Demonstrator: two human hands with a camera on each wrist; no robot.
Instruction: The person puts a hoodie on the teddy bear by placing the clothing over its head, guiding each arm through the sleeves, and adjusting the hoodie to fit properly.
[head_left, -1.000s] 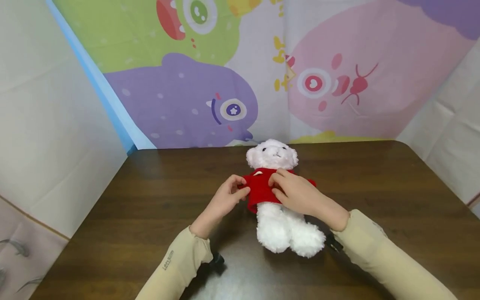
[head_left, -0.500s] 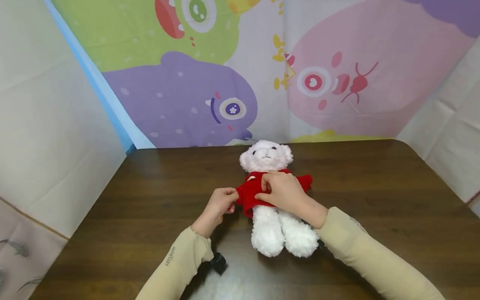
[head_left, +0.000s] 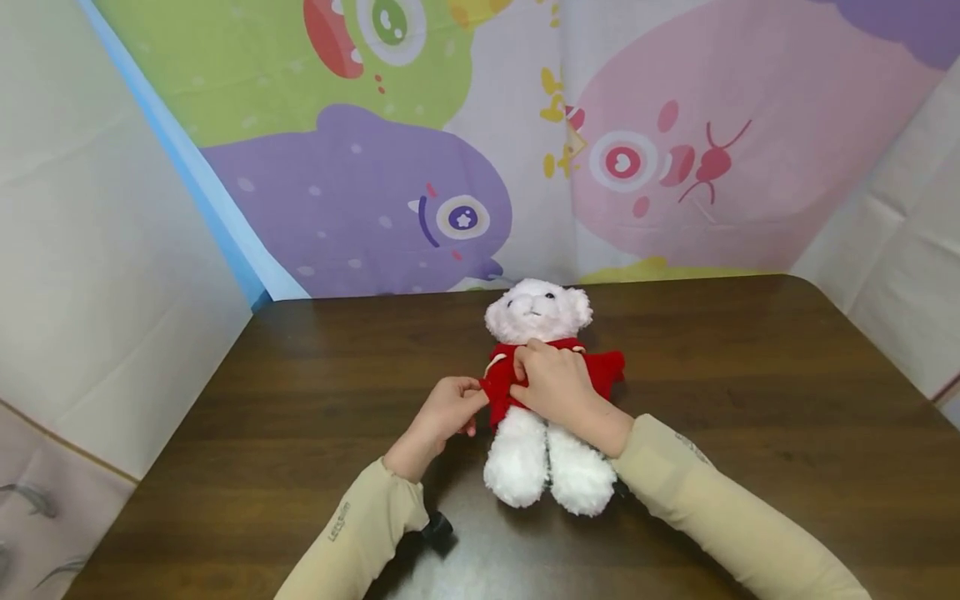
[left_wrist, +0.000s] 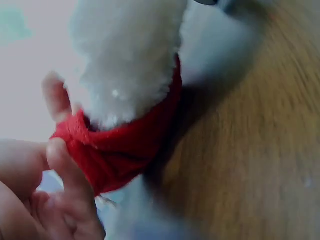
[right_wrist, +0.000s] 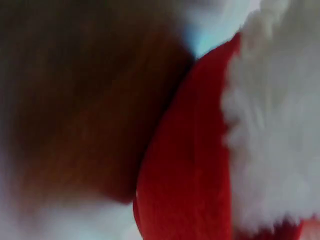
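Observation:
A white plush teddy bear (head_left: 517, 458) in a red top (head_left: 497, 407) lies face up on the table, its head toward the far edge. Small white details show near the top's neckline. My left hand (head_left: 447, 410) pinches red cloth at the bear's left-hand side in the head view. The left wrist view shows thumb and finger on a fold of the red cloth (left_wrist: 120, 150), beside white fur (left_wrist: 130, 65). Across the bear's chest lies my right hand (head_left: 558, 385), fingers curled on the top's front. The other red sleeve (head_left: 609, 365) sticks out to the right.
The dark wooden table (head_left: 337, 350) extends around the bear. Behind its far edge hangs a cartoon-printed cloth (head_left: 390, 192), with pale cloth sides (head_left: 112, 250) at left and right. A black device (head_left: 438, 530) sits under the left wrist.
The bear has shifted left and straightened, its legs swinging left. My left hand has taken hold of the red cloth and drawn back slightly right. My right hand has moved left with the top.

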